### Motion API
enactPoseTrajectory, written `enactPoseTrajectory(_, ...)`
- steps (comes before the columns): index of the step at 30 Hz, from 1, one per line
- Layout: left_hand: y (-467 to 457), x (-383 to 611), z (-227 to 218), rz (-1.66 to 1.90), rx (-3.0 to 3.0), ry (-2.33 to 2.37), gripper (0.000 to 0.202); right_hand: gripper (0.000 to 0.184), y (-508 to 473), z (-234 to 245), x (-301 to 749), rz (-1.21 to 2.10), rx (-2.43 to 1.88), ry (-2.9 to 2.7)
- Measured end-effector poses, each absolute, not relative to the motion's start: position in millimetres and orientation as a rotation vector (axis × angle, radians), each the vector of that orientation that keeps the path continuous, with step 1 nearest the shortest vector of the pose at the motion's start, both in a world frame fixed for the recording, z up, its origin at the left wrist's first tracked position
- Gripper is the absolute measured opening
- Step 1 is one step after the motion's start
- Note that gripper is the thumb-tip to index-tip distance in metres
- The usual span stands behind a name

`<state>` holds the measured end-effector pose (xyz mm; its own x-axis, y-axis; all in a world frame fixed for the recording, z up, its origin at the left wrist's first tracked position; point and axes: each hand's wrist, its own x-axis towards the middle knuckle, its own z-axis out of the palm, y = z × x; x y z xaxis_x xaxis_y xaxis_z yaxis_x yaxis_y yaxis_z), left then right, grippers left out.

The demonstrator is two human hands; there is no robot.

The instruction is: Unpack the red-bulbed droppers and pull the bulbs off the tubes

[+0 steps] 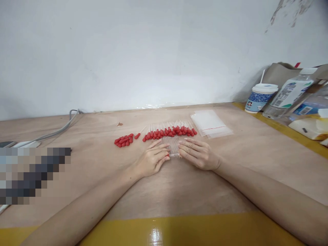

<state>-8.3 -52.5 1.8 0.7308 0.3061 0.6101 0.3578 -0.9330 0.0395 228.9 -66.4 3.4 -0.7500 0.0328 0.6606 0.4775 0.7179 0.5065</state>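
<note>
On the table in front of me lies a flat, clear bundle of thin tubes [173,146], side by side. My left hand [153,158] grips its left edge with bent fingers and thumb, and a bit of red shows by the thumb. At the right edge, my right hand [198,152] has its fingers pressed together on the bundle. Just beyond my fingertips runs a row of droppers with red bulbs [176,131], their thin clear stems pointing toward the wall. A small pile of loose red bulbs [124,140] sits to the left of the row.
Clear zip bags [212,124] lie stacked behind my right hand. At the far right stand a paper cup [261,98] with a straw and a tilted plastic bottle [289,94]. A grey cable [60,131] crosses the table at left. Yellow tape [133,232] covers the front edge.
</note>
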Motion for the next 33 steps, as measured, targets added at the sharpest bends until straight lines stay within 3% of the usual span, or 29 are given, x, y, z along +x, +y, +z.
enactPoseTrajectory(4,-45,-28,1,-1.131,-2.761,-0.684,0.016,0.022,-62,5,246,-0.858,-0.526,-2.220)
enactPoseTrajectory(8,-33,-52,16,-1.273,-2.490,-1.157,0.021,0.018,-55,1,250,-0.721,-0.940,-2.118)
enactPoseTrajectory(17,11,-112,65,-0.847,-2.218,-2.226,0.038,0.018,-57,-7,237,-0.339,-1.400,-1.985)
enactPoseTrajectory(23,22,-133,57,-0.716,-2.334,-2.355,0.047,0.011,-58,-7,233,-0.303,-1.385,-2.020)
enactPoseTrajectory(33,17,-128,63,-0.520,-2.177,-2.283,0.034,0.015,-64,-6,225,-0.322,-1.250,-2.112)
